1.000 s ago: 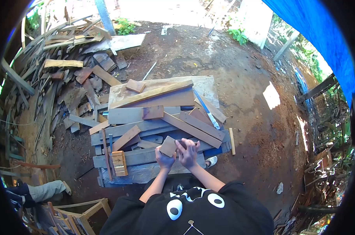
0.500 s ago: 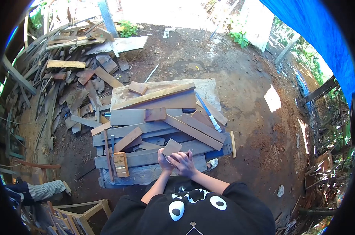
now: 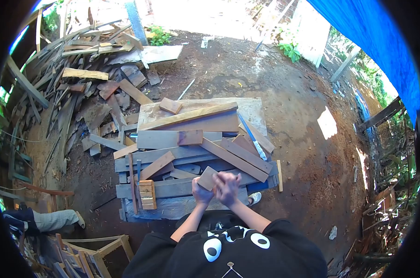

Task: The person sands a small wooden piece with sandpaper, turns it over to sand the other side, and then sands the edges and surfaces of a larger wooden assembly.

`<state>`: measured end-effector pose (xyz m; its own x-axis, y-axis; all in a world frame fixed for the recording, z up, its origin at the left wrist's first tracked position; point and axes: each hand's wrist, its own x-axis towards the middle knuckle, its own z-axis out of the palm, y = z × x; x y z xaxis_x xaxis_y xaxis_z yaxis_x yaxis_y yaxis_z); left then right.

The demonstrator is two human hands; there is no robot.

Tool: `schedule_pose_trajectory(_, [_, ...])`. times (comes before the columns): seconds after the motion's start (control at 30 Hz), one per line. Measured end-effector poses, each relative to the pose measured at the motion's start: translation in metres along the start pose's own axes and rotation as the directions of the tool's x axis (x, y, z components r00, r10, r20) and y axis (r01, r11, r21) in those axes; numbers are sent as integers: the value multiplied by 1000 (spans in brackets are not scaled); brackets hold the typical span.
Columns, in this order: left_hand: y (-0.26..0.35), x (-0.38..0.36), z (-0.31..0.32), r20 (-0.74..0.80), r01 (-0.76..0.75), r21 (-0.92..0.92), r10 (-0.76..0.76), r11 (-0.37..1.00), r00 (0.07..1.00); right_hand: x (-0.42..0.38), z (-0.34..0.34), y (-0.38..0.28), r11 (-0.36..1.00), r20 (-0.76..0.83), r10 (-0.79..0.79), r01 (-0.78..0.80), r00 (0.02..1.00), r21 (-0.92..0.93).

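A small flat wooden block point(image 3: 207, 178) is tilted up in front of my body, over the near side of the stacked boards point(image 3: 173, 187). My left hand point(image 3: 201, 194) is closed around the block's lower left part. At the block's right edge, my right hand point(image 3: 227, 189) has its fingers curled, slightly blurred; whether something small is inside them cannot be seen. Just beyond my hands lie loose planks point(image 3: 235, 160) and a dark reddish block point(image 3: 190, 137). A small slatted wooden piece point(image 3: 147, 194) rests to the left.
A blue-and-white handsaw point(image 3: 252, 137) lies across the planks at right. Scrap wood point(image 3: 75, 92) is heaped at far left. Another person's leg point(image 3: 57, 221) shows at lower left, beside a wooden frame point(image 3: 110, 248). A blue tarp point(image 3: 376, 41) hangs at upper right.
My right hand has shifted right along the block, its fingers now more curled and raised. The block stays in my left hand. The whole view has shifted slightly.
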<state>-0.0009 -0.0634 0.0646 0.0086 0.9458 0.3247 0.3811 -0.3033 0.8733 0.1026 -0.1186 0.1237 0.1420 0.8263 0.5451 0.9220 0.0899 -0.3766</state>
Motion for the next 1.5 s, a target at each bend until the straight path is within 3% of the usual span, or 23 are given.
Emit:
schedule_pose_trajectory(0.07, [-8,-4,3,-2,42,-29,-42,999,999,-15,-2,-10,983,31,-182,181,983,22])
schedule_pose_trajectory(0.17, [-2,-1,3,-3,48,-13,-48,999,999,-3,-4,5,984,9,-174,174,985,40])
schedule_pose_trajectory(0.23, [8,3,-2,-13,-44,27,44,999,999,3,-4,3,1000,-33,27,-27,999,4])
schedule_pose_trajectory(0.3, [6,0,-1,-17,2,-1,-2,1000,1000,0,0,-8,987,-69,162,-160,984,29])
schedule_pose_trajectory(0.33, [2,-2,0,-16,25,-16,-25,1000,1000,-5,-3,-17,999,-46,2,1,999,50])
schedule_pose_trajectory(0.43, [-8,0,3,15,122,-50,-122,991,992,-14,1,-14,979,-25,-194,195,981,63])
schedule_pose_trajectory(0.47, [-4,0,2,5,41,-4,-41,999,999,-9,2,-8,990,-34,-139,140,990,13])
schedule_pose_trajectory(0.57, [3,1,-2,4,-37,24,37,999,999,8,3,1,970,-113,237,-240,965,-21])
schedule_pose_trajectory(0.6, [3,0,-2,-1,-22,26,22,999,1000,5,4,0,977,-90,209,-213,974,-33])
schedule_pose_trajectory(0.7, [-3,-2,2,-5,16,24,-16,1000,1000,-21,2,-4,978,28,-209,209,978,-9])
schedule_pose_trajectory(0.73, [-3,-2,2,-1,28,20,-28,999,1000,-21,-3,-2,971,44,-237,236,970,31])
schedule_pose_trajectory(0.83, [5,0,-2,12,-2,54,1,999,1000,-2,-7,12,992,-11,-121,122,993,29])
schedule_pose_trajectory(0.87, [9,2,-5,17,-26,74,25,997,1000,9,-8,12,999,-69,22,-24,997,-26])
schedule_pose_trajectory(0.97, [10,2,-5,-21,-78,36,78,996,997,14,-4,3,995,-79,95,-98,992,-35])
schedule_pose_trajectory(1.0, [2,1,-3,0,-14,15,14,1000,1000,5,-7,-4,994,-16,-45,46,999,100])
schedule_pose_trajectory(1.07, [-14,-5,0,50,123,-20,-121,992,991,-19,-2,-15,977,14,-203,202,979,73])
schedule_pose_trajectory(1.13, [-13,-5,1,50,63,18,-64,998,997,-25,4,-6,944,38,-325,322,945,79])
schedule_pose_trajectory(1.23, [4,0,-3,29,16,36,-17,999,999,-11,5,3,988,-23,-151,152,988,21])
schedule_pose_trajectory(1.27, [5,-1,-4,22,-8,42,7,999,1000,-1,2,1,1000,-70,8,-8,998,-7])
schedule_pose_trajectory(1.37, [2,0,-2,-6,-36,27,36,999,999,9,0,7,997,-68,65,-63,996,40])
schedule_pose_trajectory(1.43, [-5,-4,2,8,29,19,-29,999,1000,-5,1,0,988,-31,-135,137,990,71])
schedule_pose_trajectory(1.47, [-10,-4,2,31,139,-38,-138,990,990,-13,-1,-3,978,10,-200,199,980,58])
schedule_pose_trajectory(1.5, [-14,-9,3,25,97,-27,-96,995,995,-19,-1,-5,964,51,-265,263,963,51])
